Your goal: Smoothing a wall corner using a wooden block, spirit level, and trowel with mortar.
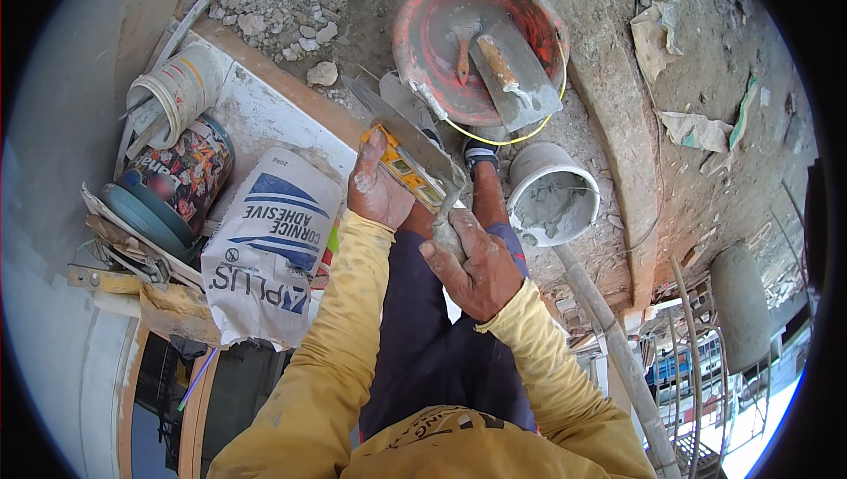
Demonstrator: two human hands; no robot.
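My left hand (375, 188) grips a yellow spirit level (404, 170), held at a slant in the middle of the view. A grey metal trowel (422, 144) lies along the level, overlapping it, its blade angled up to the left. My right hand (472, 267) is closed on the trowel's mortar-crusted grey handle, just below and right of the level. Beyond both tools, a large red basin (423, 29) holds a paintbrush (464, 51) and a flat plastering tool with a wooden handle (498, 64). Right of my legs stands a pale bucket (565, 205) with grey mix inside.
At left, a white sack (269, 250) lies beside stacked buckets (172, 95) on a board ledge (282, 108) with clutter. Rubble (265, 20) covers the ground ahead. On the right are a long plank (635, 214), a pole (591, 303), torn paper (688, 126) and scaffolding-like metal frames (706, 373).
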